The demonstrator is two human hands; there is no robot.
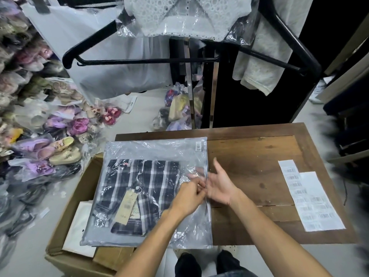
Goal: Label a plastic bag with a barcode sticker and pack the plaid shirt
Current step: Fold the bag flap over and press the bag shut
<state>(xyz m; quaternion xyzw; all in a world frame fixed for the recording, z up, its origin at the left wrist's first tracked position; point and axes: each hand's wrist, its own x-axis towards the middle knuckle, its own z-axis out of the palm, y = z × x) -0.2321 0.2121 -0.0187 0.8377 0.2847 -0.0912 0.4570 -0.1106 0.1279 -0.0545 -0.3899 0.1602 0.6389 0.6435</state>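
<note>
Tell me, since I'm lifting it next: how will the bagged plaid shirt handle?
The plastic bag looks thin and wrinkled, so probably floppy and slippery. The plaid shirt fills only part of it, so it may slide and sag inside.

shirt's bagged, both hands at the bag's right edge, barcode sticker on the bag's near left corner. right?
Not quite. The head view shows the barcode sticker on the plastic bag at its far right corner. The plaid shirt is inside; left hand and right hand are at the right edge.
</note>
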